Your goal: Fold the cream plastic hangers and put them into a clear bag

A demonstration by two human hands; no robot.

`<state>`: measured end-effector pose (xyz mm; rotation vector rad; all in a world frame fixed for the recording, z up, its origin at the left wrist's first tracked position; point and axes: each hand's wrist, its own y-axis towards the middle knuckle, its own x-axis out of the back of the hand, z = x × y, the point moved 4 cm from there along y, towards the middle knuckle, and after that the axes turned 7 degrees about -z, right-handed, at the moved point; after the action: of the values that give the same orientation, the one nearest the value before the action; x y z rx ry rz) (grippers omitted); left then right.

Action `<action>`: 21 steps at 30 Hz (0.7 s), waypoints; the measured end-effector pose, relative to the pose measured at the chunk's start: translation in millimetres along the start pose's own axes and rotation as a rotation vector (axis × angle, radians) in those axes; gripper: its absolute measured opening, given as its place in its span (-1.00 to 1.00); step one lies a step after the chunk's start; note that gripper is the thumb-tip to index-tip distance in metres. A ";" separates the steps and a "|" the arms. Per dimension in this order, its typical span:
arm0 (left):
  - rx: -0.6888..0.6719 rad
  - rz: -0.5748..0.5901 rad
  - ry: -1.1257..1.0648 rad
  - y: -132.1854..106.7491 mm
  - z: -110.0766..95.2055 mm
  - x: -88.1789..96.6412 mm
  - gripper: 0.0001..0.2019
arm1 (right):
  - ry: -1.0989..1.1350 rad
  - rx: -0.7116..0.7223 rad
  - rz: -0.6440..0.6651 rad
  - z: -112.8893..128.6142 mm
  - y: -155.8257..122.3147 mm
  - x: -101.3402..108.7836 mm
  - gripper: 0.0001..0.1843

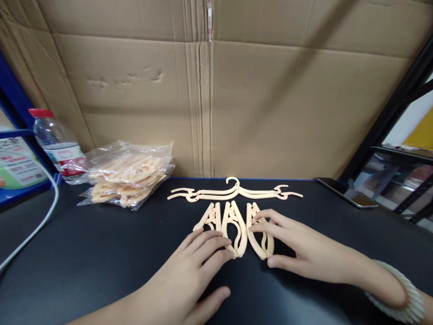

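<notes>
Three folded cream-coloured clothes hangers lie side by side on the black tabletop. My left hand stretches palm down over the lower part of the left folded hanger, hiding much of it. Its fingertips reach the middle folded hanger, and its thumb is held apart. My right hand spans the right folded hanger, with fingers across its upper part and the thumb against its near end. Behind them an unfolded hanger lies flat, arms spread and hook pointing away.
Several more hangers in clear plastic bags are piled at the back left, beside a red-capped bottle. A white cable curves along the left. At the back right lies a phone. Cardboard walls off the back.
</notes>
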<state>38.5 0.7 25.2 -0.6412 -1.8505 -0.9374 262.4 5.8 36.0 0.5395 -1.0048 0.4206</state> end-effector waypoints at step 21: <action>0.351 -0.423 -0.287 7.0 56.6 17.2 -0.84 | -0.299 -0.093 -0.396 -113.1 12.3 8.1 -0.72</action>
<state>7.9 51.7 27.6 -0.1732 -2.3959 -0.7786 335.7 84.4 -2.3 0.7131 -1.1641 -0.0622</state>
